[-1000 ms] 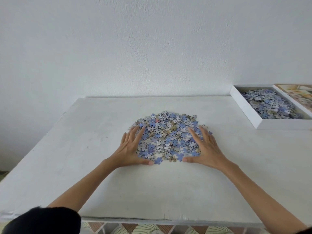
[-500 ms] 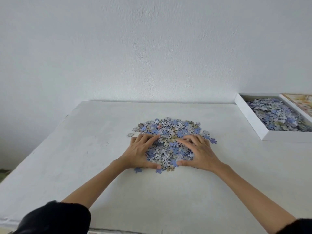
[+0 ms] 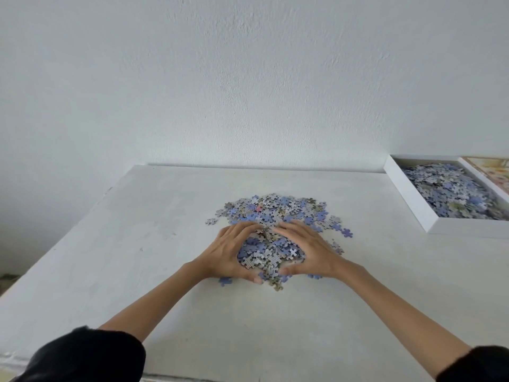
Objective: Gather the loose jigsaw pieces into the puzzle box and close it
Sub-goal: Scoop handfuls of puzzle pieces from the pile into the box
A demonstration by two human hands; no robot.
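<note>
A heap of loose blue, grey and tan jigsaw pieces (image 3: 278, 209) lies in the middle of the white table (image 3: 137, 244). My left hand (image 3: 230, 253) and my right hand (image 3: 308, 248) curl round the near part of the heap, fingertips nearly meeting at the far side and thumbs at the near side, cupping a mound of pieces (image 3: 268, 253) between them. The white puzzle box (image 3: 413, 202) stands open at the far right, partly filled with pieces. Its picture lid (image 3: 493, 172) lies beside it at the frame's right edge.
A few stray pieces lie apart from the heap: one at the left (image 3: 211, 221), one at the right (image 3: 347, 232), one near my left wrist (image 3: 225, 281). A white wall rises behind the table. The table's near edge runs along the bottom.
Both hands have moved inward from the heap's flanks and their fingers have curled, bunching the near pieces into a mound. The camera has tilted, so the table sits lower in view.
</note>
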